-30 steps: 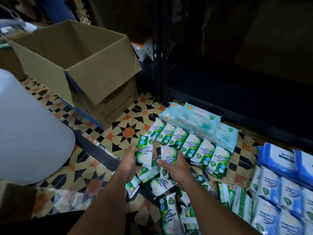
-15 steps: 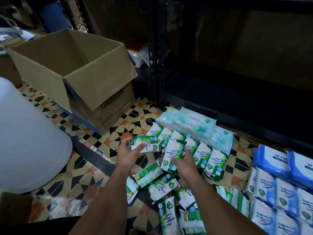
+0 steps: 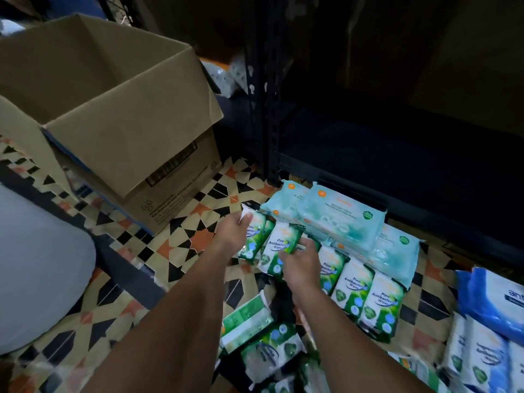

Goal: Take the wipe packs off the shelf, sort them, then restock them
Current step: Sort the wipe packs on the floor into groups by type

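Observation:
A row of green-and-white pine wipe packs [image 3: 365, 296] lies on the tiled floor in front of the dark shelf [image 3: 397, 154]. My left hand [image 3: 231, 232] grips one green pack [image 3: 253, 236] at the row's left end. Beside it, my right hand [image 3: 302, 263] holds another green pack [image 3: 282, 249] by its lower edge. Pale teal wipe packs [image 3: 337, 214] are stacked behind the row. Loose green packs [image 3: 255, 333] lie between my forearms. Blue packs [image 3: 493, 299] sit at the right.
An open cardboard box [image 3: 119, 117] stands on the floor at the left. A large white container [image 3: 37, 268] fills the left edge. A black shelf post [image 3: 265, 89] rises behind the packs. White-and-blue packs [image 3: 479, 355] lie at the lower right.
Both hands have moved forward with their green packs, down to the left end of the row. The left pack has turned from sideways to lengthwise.

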Tool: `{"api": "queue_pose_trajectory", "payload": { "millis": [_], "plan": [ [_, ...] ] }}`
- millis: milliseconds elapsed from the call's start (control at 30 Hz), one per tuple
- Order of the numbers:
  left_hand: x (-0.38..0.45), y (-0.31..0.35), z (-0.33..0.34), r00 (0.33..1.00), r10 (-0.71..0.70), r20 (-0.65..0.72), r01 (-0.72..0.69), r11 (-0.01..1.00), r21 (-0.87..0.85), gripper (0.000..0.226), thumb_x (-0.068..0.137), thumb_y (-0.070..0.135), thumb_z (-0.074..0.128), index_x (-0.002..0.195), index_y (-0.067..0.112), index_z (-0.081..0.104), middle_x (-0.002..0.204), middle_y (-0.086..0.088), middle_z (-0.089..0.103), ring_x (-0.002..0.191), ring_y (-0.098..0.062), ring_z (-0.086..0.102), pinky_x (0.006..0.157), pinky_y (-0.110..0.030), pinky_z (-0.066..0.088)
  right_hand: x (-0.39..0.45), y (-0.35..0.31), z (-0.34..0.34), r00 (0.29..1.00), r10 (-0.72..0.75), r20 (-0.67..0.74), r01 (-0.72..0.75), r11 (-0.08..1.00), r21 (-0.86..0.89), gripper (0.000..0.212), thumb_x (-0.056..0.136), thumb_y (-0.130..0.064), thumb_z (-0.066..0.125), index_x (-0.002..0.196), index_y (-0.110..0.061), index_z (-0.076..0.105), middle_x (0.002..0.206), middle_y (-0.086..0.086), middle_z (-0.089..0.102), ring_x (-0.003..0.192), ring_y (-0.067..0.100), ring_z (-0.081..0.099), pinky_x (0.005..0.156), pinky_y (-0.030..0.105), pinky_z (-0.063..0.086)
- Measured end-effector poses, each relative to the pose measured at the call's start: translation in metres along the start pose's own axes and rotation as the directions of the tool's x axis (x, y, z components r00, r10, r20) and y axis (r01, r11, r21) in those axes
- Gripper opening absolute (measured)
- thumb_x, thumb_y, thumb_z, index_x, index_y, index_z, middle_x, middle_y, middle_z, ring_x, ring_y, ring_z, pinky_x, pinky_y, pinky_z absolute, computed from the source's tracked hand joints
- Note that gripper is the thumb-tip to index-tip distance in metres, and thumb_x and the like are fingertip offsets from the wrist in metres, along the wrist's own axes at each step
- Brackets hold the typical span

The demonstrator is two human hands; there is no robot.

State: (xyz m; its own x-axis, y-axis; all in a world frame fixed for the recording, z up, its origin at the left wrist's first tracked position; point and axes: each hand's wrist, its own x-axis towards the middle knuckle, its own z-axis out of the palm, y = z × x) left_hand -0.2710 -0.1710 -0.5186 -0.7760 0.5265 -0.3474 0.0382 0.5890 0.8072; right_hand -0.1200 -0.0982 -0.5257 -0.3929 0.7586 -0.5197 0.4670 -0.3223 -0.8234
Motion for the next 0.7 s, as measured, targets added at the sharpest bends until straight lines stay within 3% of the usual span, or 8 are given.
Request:
{"api": "queue_pose_trajectory", "payload": {
  "millis": [133, 233, 267, 333, 433, 500, 600, 700],
  "plan": [
    [0.030, 0.004, 0.012, 0.999, -0.043, 0.010, 0.041, 0.992, 0.121, 0.024, 0.107, 0.020, 0.042, 0.090, 0.012, 0.057, 0.099, -0.013, 0.057, 0.092, -0.024, 0.052, 0.084, -0.034, 0.044, 0.021, -0.008, 0.011, 0.997, -0.042, -0.059, 0.039, 0.998, -0.044, 0.054, 0.088, -0.018, 0.077, 0.131, -0.015, 0.044, 0.093, 0.004, 0.065, 0.085, 0.023, 0.063, 0.074, 0.030, 0.045],
    [0.042, 0.000, 0.021, 0.999, -0.043, -0.026, 0.047, 0.981, 0.190, 0.026, 0.101, 0.012, 0.041, 0.093, -0.005, 0.060, 0.094, -0.029, 0.060, 0.074, -0.032, 0.051, 0.063, -0.031, 0.041, 0.027, -0.005, 0.018, 0.985, -0.139, -0.101, 0.118, 0.975, -0.187, 0.055, 0.084, -0.023, 0.081, 0.124, -0.019, 0.044, 0.088, 0.008, 0.066, 0.082, 0.026, 0.066, 0.072, 0.034, 0.052],
    [0.047, -0.005, 0.025, 0.999, -0.025, -0.036, 0.033, 0.976, 0.217, 0.027, 0.099, 0.014, 0.041, 0.096, -0.005, 0.060, 0.098, -0.033, 0.061, 0.076, -0.038, 0.055, 0.066, -0.034, 0.044, 0.029, -0.003, 0.018, 0.979, -0.180, -0.100, 0.149, 0.954, -0.261, 0.051, 0.085, -0.026, 0.080, 0.120, -0.020, 0.043, 0.083, 0.008, 0.063, 0.077, 0.026, 0.065, 0.068, 0.036, 0.054],
    [0.056, -0.018, 0.030, 0.999, -0.010, -0.046, 0.024, 0.946, 0.323, 0.034, 0.096, 0.025, 0.041, 0.104, 0.001, 0.064, 0.101, -0.033, 0.060, 0.092, -0.047, 0.057, 0.086, -0.045, 0.049, 0.030, -0.002, 0.016, 0.974, -0.219, -0.063, 0.177, 0.901, -0.396, 0.045, 0.089, -0.029, 0.075, 0.118, -0.020, 0.041, 0.076, 0.004, 0.056, 0.070, 0.026, 0.059, 0.058, 0.034, 0.047],
    [0.063, -0.032, 0.035, 0.999, 0.028, -0.017, -0.017, 0.881, 0.473, 0.041, 0.103, 0.036, 0.043, 0.134, 0.016, 0.061, 0.112, -0.027, 0.053, 0.109, -0.043, 0.050, 0.103, -0.044, 0.040, 0.033, 0.000, 0.014, 0.975, -0.223, 0.006, 0.198, 0.851, -0.487, 0.041, 0.096, -0.028, 0.066, 0.127, -0.024, 0.040, 0.073, 0.002, 0.055, 0.061, 0.024, 0.058, 0.049, 0.033, 0.044],
    [0.062, -0.036, 0.037, 0.997, 0.072, -0.005, -0.063, 0.910, 0.409, 0.042, 0.104, 0.035, 0.048, 0.139, 0.013, 0.059, 0.110, -0.028, 0.051, 0.107, -0.041, 0.054, 0.098, -0.039, 0.044, 0.034, 0.003, 0.020, 0.980, -0.189, 0.058, 0.194, 0.864, -0.465, 0.040, 0.100, -0.021, 0.057, 0.131, -0.035, 0.037, 0.075, 0.008, 0.062, 0.049, 0.027, 0.064, 0.047, 0.042, 0.055],
    [0.060, -0.041, 0.035, 0.988, 0.153, -0.027, -0.133, 0.923, 0.361, 0.041, 0.105, 0.030, 0.050, 0.142, 0.015, 0.057, 0.110, -0.024, 0.052, 0.103, -0.036, 0.056, 0.095, -0.036, 0.046, 0.035, 0.008, 0.028, 0.987, -0.143, 0.077, 0.162, 0.896, -0.413, 0.056, 0.097, -0.003, 0.044, 0.138, -0.040, 0.035, 0.073, 0.013, 0.064, 0.042, 0.029, 0.064, 0.041, 0.048, 0.056],
    [0.056, -0.041, 0.031, 0.979, 0.182, -0.086, -0.146, 0.936, 0.320, 0.038, 0.105, 0.024, 0.051, 0.140, 0.013, 0.058, 0.114, -0.018, 0.054, 0.100, -0.031, 0.059, 0.086, -0.024, 0.041, 0.034, 0.008, 0.026, 0.991, -0.111, 0.071, 0.129, 0.921, -0.367, 0.065, 0.094, 0.004, 0.038, 0.144, -0.037, 0.038, 0.076, 0.013, 0.063, 0.040, 0.030, 0.064, 0.041, 0.049, 0.056]
  ]
}}
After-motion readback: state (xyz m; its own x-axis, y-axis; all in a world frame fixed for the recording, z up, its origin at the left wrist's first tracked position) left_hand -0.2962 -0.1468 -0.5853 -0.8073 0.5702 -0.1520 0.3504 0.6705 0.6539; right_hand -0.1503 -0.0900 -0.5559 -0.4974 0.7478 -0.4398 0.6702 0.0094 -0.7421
